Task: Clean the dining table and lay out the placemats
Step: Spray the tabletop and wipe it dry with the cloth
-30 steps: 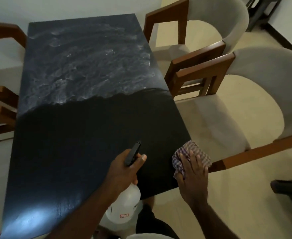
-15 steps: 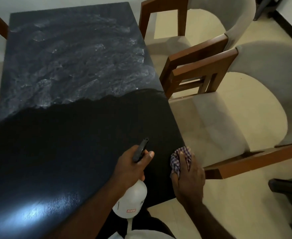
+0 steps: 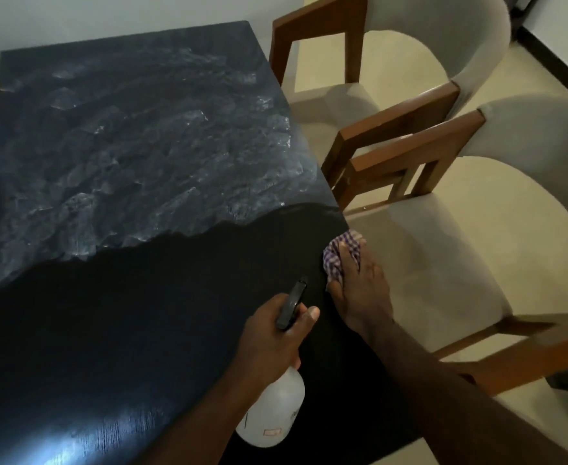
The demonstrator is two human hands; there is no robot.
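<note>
at the right edge of the dark surface (image 3: 114, 330), the right hand (image 3: 360, 293) presses a checked cloth (image 3: 332, 260) with flat fingers (image 3: 345, 263). the left hand (image 3: 269, 340) grips a white spray bottle (image 3: 272, 411).

Single head view: looks steeply down and forward from above the desk (image 3: 114, 297) near edge, close over both forearms.

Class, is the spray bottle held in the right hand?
No, the left hand grips the spray bottle; the right hand presses the checked cloth.
</note>
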